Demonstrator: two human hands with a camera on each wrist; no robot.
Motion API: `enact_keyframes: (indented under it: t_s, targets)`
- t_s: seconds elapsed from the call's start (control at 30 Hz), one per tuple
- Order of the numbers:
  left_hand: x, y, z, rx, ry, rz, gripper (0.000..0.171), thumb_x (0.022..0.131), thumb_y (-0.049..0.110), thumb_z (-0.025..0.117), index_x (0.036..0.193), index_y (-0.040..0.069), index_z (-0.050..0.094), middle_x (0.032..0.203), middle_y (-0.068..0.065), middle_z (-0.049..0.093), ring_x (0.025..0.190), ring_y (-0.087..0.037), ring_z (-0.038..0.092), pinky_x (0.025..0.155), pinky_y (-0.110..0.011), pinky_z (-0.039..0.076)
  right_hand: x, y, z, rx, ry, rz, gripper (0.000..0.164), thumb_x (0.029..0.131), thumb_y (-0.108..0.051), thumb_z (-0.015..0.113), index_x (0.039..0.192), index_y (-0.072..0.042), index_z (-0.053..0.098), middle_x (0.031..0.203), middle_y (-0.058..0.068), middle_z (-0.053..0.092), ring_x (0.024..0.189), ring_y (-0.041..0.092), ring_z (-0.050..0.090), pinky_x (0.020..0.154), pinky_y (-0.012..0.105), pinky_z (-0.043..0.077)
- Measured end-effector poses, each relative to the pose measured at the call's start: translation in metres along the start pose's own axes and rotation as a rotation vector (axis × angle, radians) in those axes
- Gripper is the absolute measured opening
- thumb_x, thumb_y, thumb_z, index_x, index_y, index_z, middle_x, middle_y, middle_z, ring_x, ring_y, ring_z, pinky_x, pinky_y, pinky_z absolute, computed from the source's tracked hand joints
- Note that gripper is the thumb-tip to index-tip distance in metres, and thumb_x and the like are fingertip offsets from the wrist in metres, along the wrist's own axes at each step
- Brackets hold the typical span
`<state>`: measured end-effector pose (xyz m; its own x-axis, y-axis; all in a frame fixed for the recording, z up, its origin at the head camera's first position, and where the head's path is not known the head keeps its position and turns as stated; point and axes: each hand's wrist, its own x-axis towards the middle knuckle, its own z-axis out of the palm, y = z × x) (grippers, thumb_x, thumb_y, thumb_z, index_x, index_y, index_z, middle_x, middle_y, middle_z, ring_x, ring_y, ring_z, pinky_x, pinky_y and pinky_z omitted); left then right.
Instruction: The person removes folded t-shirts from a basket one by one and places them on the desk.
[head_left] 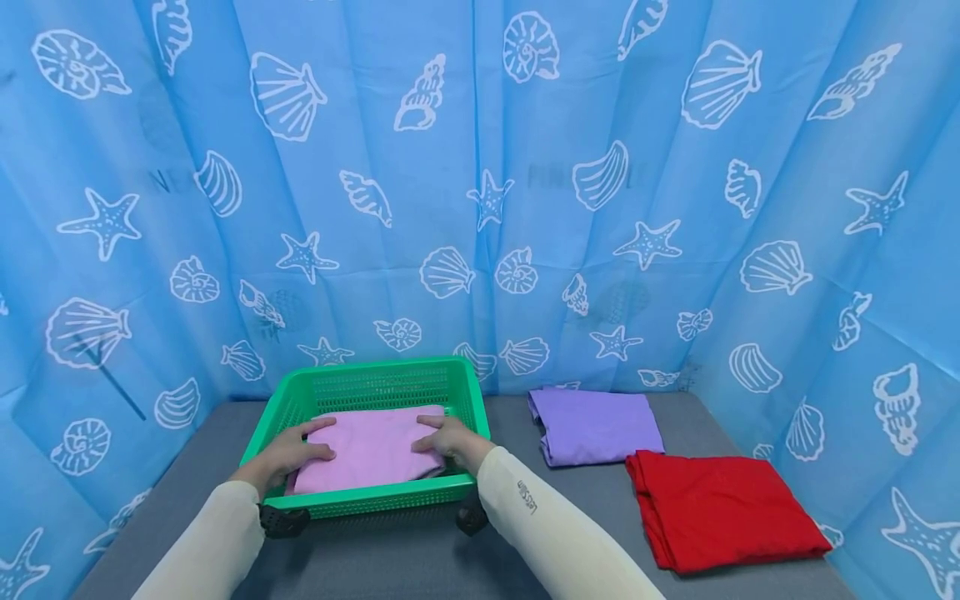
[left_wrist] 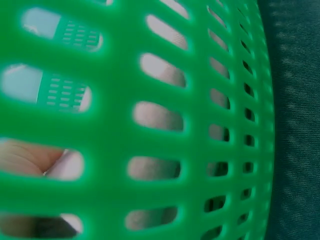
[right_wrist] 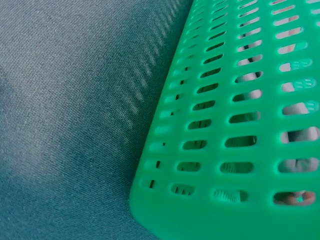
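A folded pink cloth (head_left: 371, 450) lies inside a green plastic basket (head_left: 375, 498). My left hand (head_left: 288, 454) reaches over the near left of the basket, its thumb and a finger stretched onto the cloth's left side. From the opposite side, my right hand (head_left: 450, 440) touches the cloth's right part, thumb and finger spread on top. The other fingers of both hands are mostly hidden. Through the slots of the basket wall (left_wrist: 112, 130), the left wrist view shows part of a hand (left_wrist: 25, 157) beside pale cloth. Basket wall also fills much of the right wrist view.
To the basket's right lies a folded purple cloth (head_left: 596, 427), with a folded red cloth (head_left: 727, 512) nearer the front right. All rest on a grey fabric-covered surface (head_left: 390, 558). A blue shell-patterned curtain (head_left: 480, 208) encloses the back and sides.
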<state>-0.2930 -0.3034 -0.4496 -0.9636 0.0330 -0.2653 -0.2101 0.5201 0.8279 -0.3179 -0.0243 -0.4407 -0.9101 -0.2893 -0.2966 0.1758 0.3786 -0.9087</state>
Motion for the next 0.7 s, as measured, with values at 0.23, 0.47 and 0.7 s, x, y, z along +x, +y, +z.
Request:
enact_keyframes:
  t_s: [0.23,0.47,0.7]
  targets:
    - [0.0006,-0.0004,-0.0021,-0.054,0.037,0.004,0.076,0.089,0.016,0.068,0.154,0.008,0.03,0.148,-0.037,0.024,0.073,-0.023,0.061,0.064,-0.033,0.054,-0.0004,-0.0018,-0.0012,0.085,0.054,-0.033,0.058,0.086,0.0,0.072,0.14,-0.012,0.056,0.156,0.025,0.028,0.134,0.036,0.042,0.093,0.037,0.05]
    - [0.0011,0.0017,-0.0042,-0.02,0.083,0.008,0.077,0.089,0.022,0.069,0.155,0.014,0.03,0.156,-0.035,0.015,0.104,-0.037,0.055,0.071,-0.033,0.051,0.0022,-0.001,-0.0035,0.165,0.034,-0.027,0.058,0.087,-0.001,0.071,0.142,-0.014,0.055,0.159,0.025,0.022,0.13,0.036,0.044,0.082,0.032,0.051]
    - [-0.0009,0.0072,-0.0062,-0.027,0.091,0.044,0.077,0.09,0.019,0.067,0.156,0.016,0.028,0.158,-0.035,0.009,0.117,-0.043,0.05,0.073,-0.033,0.052,0.0032,-0.0025,-0.0058,0.204,0.015,-0.028,0.061,0.086,-0.001,0.071,0.143,-0.013,0.053,0.159,0.025,0.021,0.141,0.039,0.032,0.098,0.042,0.048]
